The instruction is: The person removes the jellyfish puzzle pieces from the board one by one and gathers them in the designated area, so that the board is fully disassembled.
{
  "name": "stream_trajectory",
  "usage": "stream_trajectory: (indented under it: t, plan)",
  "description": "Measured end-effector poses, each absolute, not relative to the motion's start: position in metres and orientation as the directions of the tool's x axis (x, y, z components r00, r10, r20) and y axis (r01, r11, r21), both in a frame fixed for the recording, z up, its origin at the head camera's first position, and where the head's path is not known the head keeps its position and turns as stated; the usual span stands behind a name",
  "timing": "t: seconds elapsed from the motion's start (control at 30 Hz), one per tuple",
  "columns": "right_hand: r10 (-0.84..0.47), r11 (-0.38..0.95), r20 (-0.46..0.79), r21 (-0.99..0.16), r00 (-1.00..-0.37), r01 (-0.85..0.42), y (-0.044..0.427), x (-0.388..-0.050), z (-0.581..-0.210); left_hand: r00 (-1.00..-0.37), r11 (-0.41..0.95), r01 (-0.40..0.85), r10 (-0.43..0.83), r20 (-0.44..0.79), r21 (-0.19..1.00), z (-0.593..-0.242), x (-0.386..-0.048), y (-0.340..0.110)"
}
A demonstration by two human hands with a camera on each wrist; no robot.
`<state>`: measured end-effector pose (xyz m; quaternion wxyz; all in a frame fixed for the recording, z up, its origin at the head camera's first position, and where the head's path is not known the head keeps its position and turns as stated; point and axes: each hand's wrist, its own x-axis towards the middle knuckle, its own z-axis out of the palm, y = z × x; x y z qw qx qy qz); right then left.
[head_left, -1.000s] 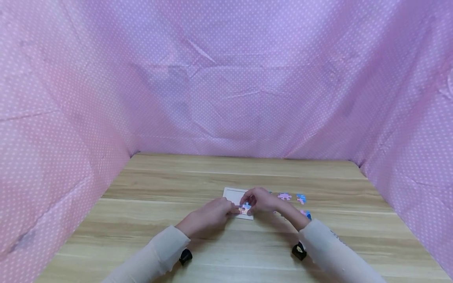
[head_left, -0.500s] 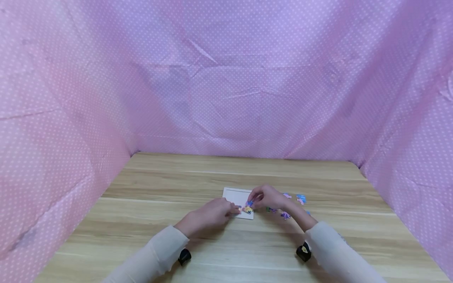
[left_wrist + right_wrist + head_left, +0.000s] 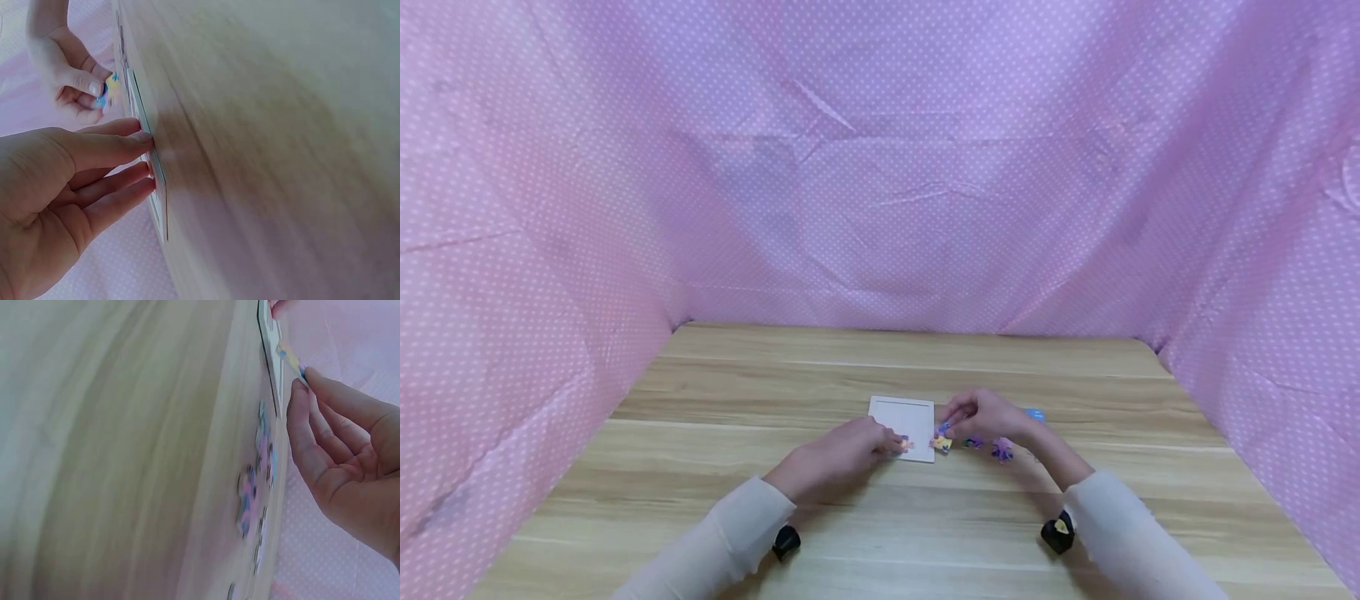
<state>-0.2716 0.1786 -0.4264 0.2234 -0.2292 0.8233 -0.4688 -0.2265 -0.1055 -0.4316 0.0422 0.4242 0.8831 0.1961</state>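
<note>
My right hand (image 3: pixel 988 414) pinches a yellow, pink and blue jigsaw piece (image 3: pixel 942 440) between thumb and fingertips, just off the right side of a white puzzle tray (image 3: pixel 904 408). In the right wrist view the piece (image 3: pixel 292 359) is tilted and held clear of the table. My left hand (image 3: pixel 850 446) rests its fingertips at the lower left of the tray, on another jigsaw piece (image 3: pixel 907 444) partly hidden under the fingers. Seen from the left wrist, its fingers (image 3: pixel 115 187) are nearly straight and touch the tray.
Right of the tray lie several loose jigsaw pieces, among them a purple one (image 3: pixel 1002 450), a dark purple and green one (image 3: pixel 973 442) and a blue one (image 3: pixel 1035 414) partly behind the right arm. Pink dotted cloth (image 3: pixel 910 233) encloses the wooden table (image 3: pixel 760 367).
My right hand has lifted the yellow jigsaw piece out of the tray and carried it to the right, past the tray's edge. The left hand has stayed at the tray's lower left.
</note>
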Motion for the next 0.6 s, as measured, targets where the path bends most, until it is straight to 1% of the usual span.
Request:
stream_trajectory:
  t: [0.17, 0.33, 0.47, 0.6]
  plan:
    - [-0.576, 0.468, -0.187, -0.873, -0.795, -0.134, 0.191, -0.267, -0.424, -0.635, 0.556, 0.735, 0.765, 0.107, 0.389, -0.433, -0.226, -0.106]
    - [-0.586, 0.458, -0.199, -0.881, -0.785, -0.118, 0.202, -0.263, -0.419, -0.653, 0.584, 0.723, 0.752, 0.09, 0.369, -0.432, -0.225, -0.106]
    - [-0.613, 0.446, -0.187, -0.884, -0.767, -0.141, 0.213, -0.26, -0.418, -0.658, 0.585, 0.712, 0.748, 0.08, 0.387, -0.433, -0.223, -0.106]
    - [-0.641, 0.446, -0.165, -0.875, -0.75, -0.189, 0.226, -0.258, -0.418, -0.689, 0.613, 0.681, 0.721, 0.067, 0.401, -0.432, -0.223, -0.107]
